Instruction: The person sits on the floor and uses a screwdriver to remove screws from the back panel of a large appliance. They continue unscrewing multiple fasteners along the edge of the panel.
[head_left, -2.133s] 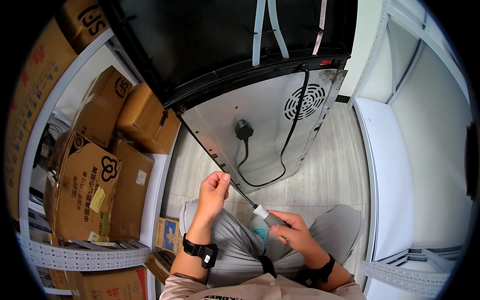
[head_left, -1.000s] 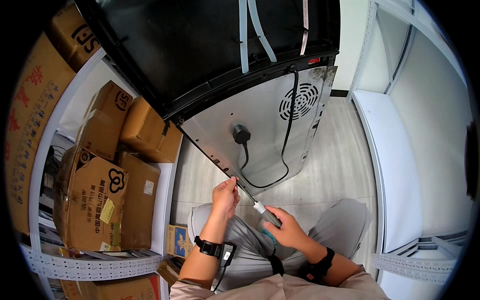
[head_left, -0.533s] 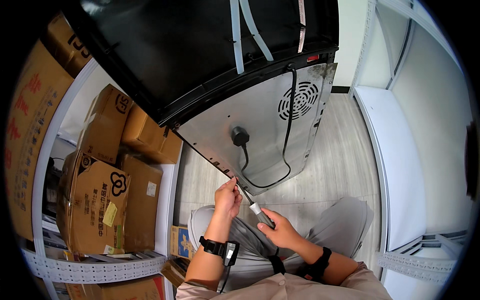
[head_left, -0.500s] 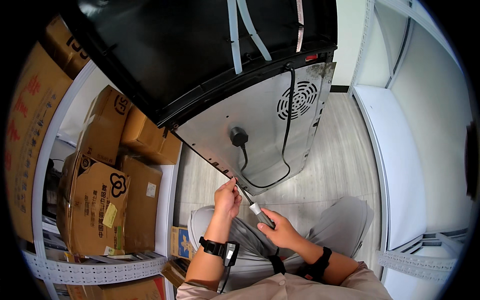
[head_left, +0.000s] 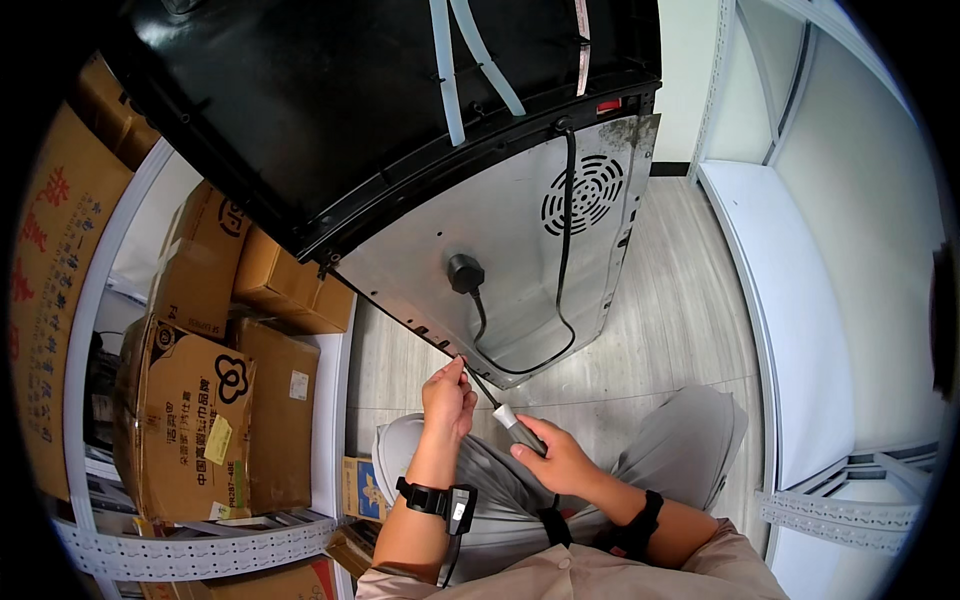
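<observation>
My right hand (head_left: 555,458) is wrapped round the grey and white handle of a screwdriver (head_left: 520,430). Its thin dark shaft slants up and left to the lower left edge of a grey metal back panel (head_left: 400,260). At that edge, beside the screwdriver's tip, the fingertips of my left hand (head_left: 449,398) are pinched together; what is between them is too small to make out. The panel belongs to a tall black-cased appliance (head_left: 300,110). A black power cord (head_left: 566,250) loops over the panel to a black plug (head_left: 465,273) lying against it.
Cardboard boxes (head_left: 195,430) fill a white metal rack (head_left: 200,548) on the left. Another white shelf (head_left: 775,290) stands on the right. Pale plank flooring (head_left: 670,280) runs between them. Two pale blue strips (head_left: 447,80) hang on the black casing.
The appliance and shelves appear slightly shifted left in the picture. Both hands keep nearly the same pose, with the screwdriver tip still at the panel's edge.
</observation>
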